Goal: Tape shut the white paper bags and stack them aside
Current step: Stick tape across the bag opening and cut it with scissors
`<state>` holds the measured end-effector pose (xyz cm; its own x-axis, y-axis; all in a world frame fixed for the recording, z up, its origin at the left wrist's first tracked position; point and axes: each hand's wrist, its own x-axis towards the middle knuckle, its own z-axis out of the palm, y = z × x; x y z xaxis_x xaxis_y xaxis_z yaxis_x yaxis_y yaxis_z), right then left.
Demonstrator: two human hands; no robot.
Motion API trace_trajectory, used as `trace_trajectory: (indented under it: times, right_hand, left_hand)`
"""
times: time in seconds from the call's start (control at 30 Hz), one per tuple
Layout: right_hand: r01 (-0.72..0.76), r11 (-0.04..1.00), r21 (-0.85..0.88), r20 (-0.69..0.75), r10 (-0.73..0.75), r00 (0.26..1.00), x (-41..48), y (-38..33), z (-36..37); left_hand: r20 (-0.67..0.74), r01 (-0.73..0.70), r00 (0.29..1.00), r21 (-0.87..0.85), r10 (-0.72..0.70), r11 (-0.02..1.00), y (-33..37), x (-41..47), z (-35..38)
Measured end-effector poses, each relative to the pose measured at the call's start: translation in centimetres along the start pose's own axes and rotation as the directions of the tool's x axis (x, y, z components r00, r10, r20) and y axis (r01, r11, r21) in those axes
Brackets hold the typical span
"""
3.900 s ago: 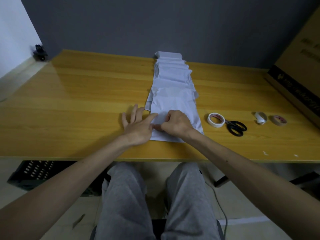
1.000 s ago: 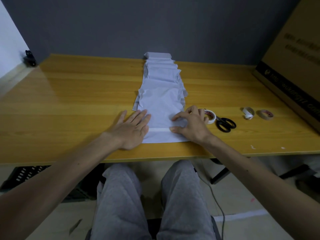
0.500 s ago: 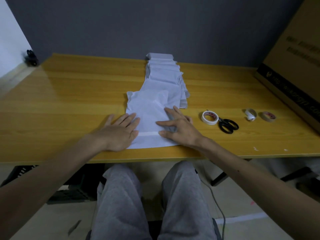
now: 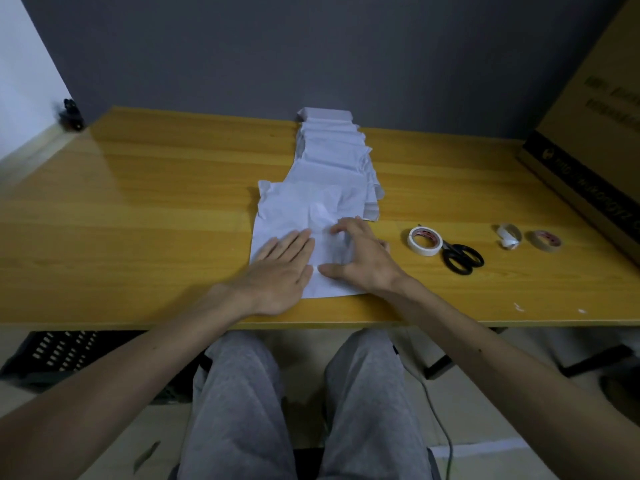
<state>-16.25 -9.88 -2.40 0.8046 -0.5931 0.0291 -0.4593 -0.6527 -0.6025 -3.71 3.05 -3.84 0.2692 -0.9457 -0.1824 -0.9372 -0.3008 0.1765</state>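
A white paper bag [image 4: 294,209] lies flat at the near middle of the wooden table [image 4: 138,216], turned slightly left of the row behind it. My left hand [image 4: 280,271] rests flat on the bag's near left part, fingers together. My right hand [image 4: 360,258] lies on its near right part, fingers spread and pressing the paper. Behind it a row of several overlapping white bags [image 4: 332,154] runs to the table's back edge. A roll of white tape [image 4: 425,240] sits just right of my right hand.
Black scissors [image 4: 462,258] lie beside the white tape. Two more tape rolls, a small one [image 4: 508,234] and a brown one [image 4: 546,240], sit further right. A large cardboard box [image 4: 588,140] stands at the right edge. A black crate [image 4: 59,351] is under the table at left.
The near bag has slid left and toward me, out of line with the row. Both hands moved from its outer edges inward onto its middle.
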Motion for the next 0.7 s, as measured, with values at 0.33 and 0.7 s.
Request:
trace_trajectory:
  times: [0.33,0.7]
  right_hand:
    - [-0.235,0.968,-0.088,0.106,0.244,0.964,1.2,0.5,-1.3]
    - [-0.232,0.973,-0.02,0.121,0.233,0.965,0.1,2.6,-3.3]
  left_hand:
    - [-0.037,-0.015,0.999,0.039,0.017,0.999,-0.1,-0.3,0.2]
    - [-0.032,-0.027,0.999,0.035,0.028,0.999,-0.1,-0.3,0.2]
